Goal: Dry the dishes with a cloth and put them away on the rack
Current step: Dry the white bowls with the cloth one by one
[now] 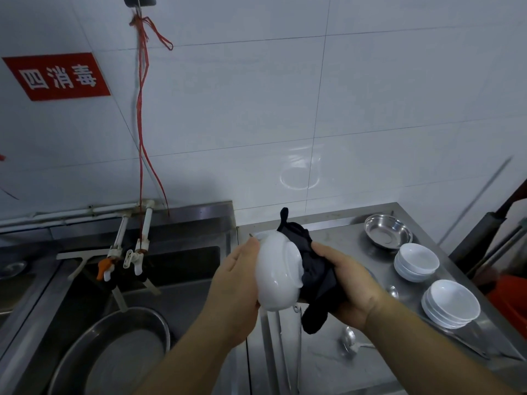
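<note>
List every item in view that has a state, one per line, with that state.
white bowl: held on its side, being wiped
black cloth: pressed against the bowl's underside
left hand: grips the bowl
right hand: grips the cloth
far stack of white dishes: upright on the counter
near stack of white dishes: upright on the counter
steel bowl: upright, empty
steel basin: in the sink

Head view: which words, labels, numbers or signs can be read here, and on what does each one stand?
"四消毒": white characters on the red sign stuck to the white tiled wall, upper left.
No other text is readable: the white bowl, black cloth and stacked bowls show no markings.
</note>
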The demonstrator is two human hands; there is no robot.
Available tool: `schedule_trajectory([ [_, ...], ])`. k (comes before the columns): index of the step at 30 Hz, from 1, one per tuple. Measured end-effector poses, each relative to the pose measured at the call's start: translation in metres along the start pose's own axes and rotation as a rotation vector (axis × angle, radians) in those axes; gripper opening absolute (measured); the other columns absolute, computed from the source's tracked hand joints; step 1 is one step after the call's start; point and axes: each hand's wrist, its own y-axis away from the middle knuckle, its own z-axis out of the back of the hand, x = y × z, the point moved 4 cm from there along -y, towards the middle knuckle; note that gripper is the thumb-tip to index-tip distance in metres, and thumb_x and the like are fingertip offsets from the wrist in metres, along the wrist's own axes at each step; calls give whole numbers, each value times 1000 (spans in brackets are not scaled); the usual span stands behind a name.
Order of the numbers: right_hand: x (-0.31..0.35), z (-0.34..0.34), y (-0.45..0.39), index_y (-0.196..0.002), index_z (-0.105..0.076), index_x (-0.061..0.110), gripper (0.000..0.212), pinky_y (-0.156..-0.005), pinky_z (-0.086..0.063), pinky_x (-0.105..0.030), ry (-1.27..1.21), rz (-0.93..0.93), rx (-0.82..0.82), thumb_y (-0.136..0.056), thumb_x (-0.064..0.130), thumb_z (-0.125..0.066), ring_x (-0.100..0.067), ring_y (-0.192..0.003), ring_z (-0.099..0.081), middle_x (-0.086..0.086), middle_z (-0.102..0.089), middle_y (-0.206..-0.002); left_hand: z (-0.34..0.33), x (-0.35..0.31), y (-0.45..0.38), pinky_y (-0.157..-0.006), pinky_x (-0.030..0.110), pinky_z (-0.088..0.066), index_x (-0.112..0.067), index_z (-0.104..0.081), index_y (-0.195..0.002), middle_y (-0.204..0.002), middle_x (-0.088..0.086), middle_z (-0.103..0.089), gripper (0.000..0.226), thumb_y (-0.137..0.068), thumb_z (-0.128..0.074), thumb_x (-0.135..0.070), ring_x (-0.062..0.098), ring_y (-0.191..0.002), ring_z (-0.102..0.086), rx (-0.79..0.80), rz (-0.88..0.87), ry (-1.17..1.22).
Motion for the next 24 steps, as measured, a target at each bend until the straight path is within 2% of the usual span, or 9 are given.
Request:
schedule_trajectory([
  [2,-4,-1,1,-125,-77,12,40,-85,-60,-55,-82,-18,-16,-93,33,-67,-38,-110,-74,-19,-71,-133,0,2,-2,-64,30,-62,-35,-74,-117,-101,-4,-80,26,-103,-57,-49,17,-90,-79,-51,-71,-55],
  [4,-17,-3,1,-124,-77,11,36,-91,-58,-60,-201,-42,-29,-96,30,-66,-43,-116,-71,-19,-71,-134,-5,2,-2,-68,28,-60,-34,-73,-118,-102,-4,-76,35,-97,-57,-58,16,-89,-76,-79,-135,-98],
  [6,-30,-4,2,-123,-77,10,34,-92,-59,-59,-305,-50,-63,-99,30,-65,-45,-118,-70,-20,-70,-134,-10,6,-2,-73,29,-59,-28,-69,-125,-107,0,-73,48,-92,-56,-61,18,-95,-72,-92,-126,-79],
  [8,-36,-3,2,-125,-76,10,34,-90,-60,-58,-351,-41,-117,-99,29,-66,-44,-116,-71,-19,-71,-132,-11,12,-4,-77,31,-61,-28,-67,-132,-115,2,-74,44,-99,-59,-57,23,-103,-73,-75,-79,-41],
  [13,-18,8,8,-127,-74,8,42,-82,-61,-56,-193,-65,-226,-89,26,-74,-41,-102,-76,-20,-75,-125,9,6,-14,-82,44,-63,-18,-71,-132,-127,14,-75,48,-84,-77,-20,35,-110,-75,135,96,81],
  [16,-10,9,9,-122,-76,5,46,-76,-62,-55,-140,-76,-234,-81,25,-77,-42,-94,-77,-23,-75,-122,11,-5,-15,-81,48,-64,-11,-63,-140,-133,19,-71,50,-94,-69,-28,41,-116,-72,252,179,88],
  [19,-13,7,6,-119,-77,5,36,-83,-62,-60,-169,-68,-271,-89,25,-72,-44,-105,-75,-23,-76,-121,9,-7,-18,-79,47,-64,-12,-63,-137,-127,16,-74,52,-89,-65,-33,39,-113,-74,208,155,105],
  [21,-19,2,4,-115,-79,3,32,-80,-64,-56,-213,-74,-298,-96,26,-67,-43,-99,-77,-22,-78,-112,6,-1,-18,-77,44,-65,-15,-65,-133,-119,11,-78,49,-86,-67,-31,34,-108,-77,147,92,113],
  [24,-27,-6,3,-119,-73,2,32,-71,-65,-44,-287,-61,-334,-99,24,-62,-36,-85,-80,-20,-80,-100,-4,17,-15,-85,39,-64,-19,-65,-134,-125,8,-76,45,-90,-65,-31,30,-115,-74,122,22,135],
])
